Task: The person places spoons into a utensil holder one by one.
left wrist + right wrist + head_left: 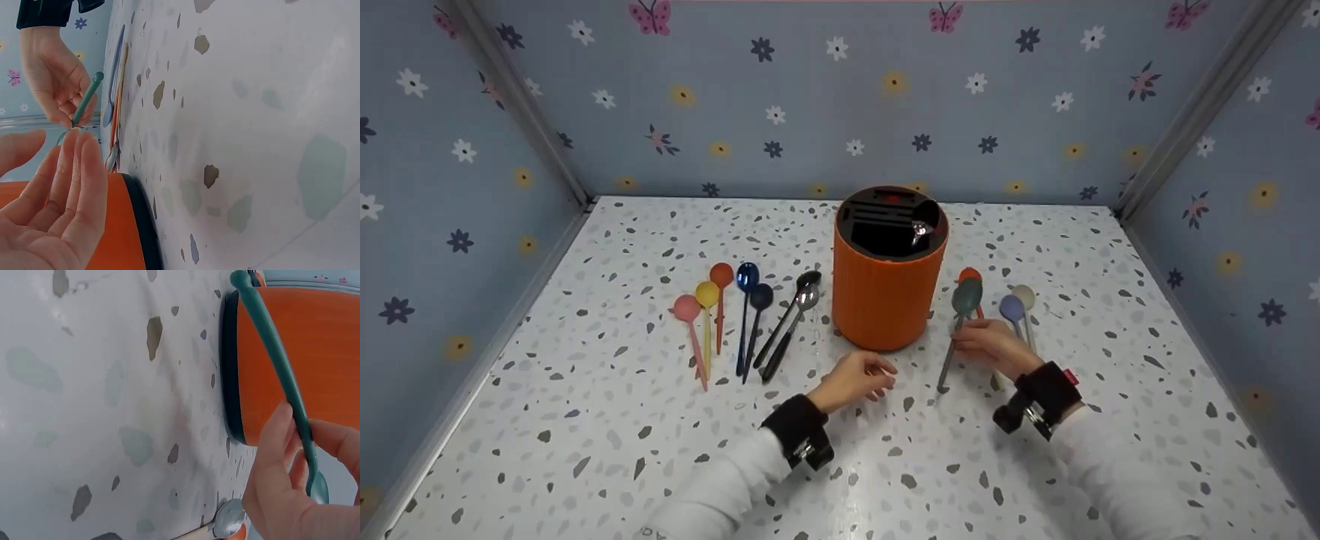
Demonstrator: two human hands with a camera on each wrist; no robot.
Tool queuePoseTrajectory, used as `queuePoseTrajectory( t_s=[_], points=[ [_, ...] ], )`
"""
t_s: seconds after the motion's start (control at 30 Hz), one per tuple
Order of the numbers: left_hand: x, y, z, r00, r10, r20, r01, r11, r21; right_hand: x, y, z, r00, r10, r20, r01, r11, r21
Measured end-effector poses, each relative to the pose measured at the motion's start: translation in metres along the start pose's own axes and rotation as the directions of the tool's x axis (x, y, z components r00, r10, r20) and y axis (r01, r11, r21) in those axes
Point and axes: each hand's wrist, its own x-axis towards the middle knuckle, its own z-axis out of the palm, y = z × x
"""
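My right hand point(997, 347) pinches a dark green spoon point(967, 297) by its handle, bowl upward, just right of the orange utensil holder point(885, 300). In the right wrist view the thumb and fingers grip the green handle point(275, 354) near the bowl. My left hand point(855, 381) hovers in front of the holder with relaxed, slightly bent fingers and holds nothing. A shiny utensil end point(921, 229) shows in the holder's black slotted top. Beside the right hand lie an orange-red spoon point(970, 274), a lavender spoon point(1012, 307) and a cream spoon point(1024, 295).
Left of the holder lie pink point(687, 308), yellow point(707, 293), red-orange point(721, 274), shiny blue point(748, 277) and dark navy point(761, 296) spoons. Two black-handled spoons, one silver-bowled point(807, 298), lie nearer it. Flowered walls point(810, 90) enclose the speckled table point(607, 435) at back and sides.
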Motion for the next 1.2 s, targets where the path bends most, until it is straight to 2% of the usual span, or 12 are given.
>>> queuePoseTrajectory(
  t_s=[0.3,0.47,0.73,0.9,1.2],
  points=[
    [0.002,-0.001,0.005,1.0,-0.029,-0.012,0.028,0.998,-0.052,-0.004,0.003,0.018,1.0,-0.003,-0.001,0.003,1.0,0.001],
    [0.004,-0.001,0.008,1.0,-0.01,0.004,0.01,0.998,-0.069,-0.007,0.005,0.028,0.998,-0.045,0.034,0.045,0.999,-0.017],
    [0.007,0.0,0.011,0.999,0.027,0.017,-0.026,0.996,-0.083,-0.014,0.007,0.039,0.994,-0.054,0.09,0.058,0.997,-0.05],
    [0.004,-0.003,0.013,0.998,0.05,0.037,-0.046,0.993,-0.109,-0.018,0.011,0.046,0.994,-0.053,0.098,0.061,0.995,-0.077],
    [0.003,-0.005,0.018,0.999,0.041,0.035,-0.036,0.992,-0.122,-0.019,0.016,0.051,0.996,-0.033,0.078,0.037,0.998,-0.059]
  ],
)
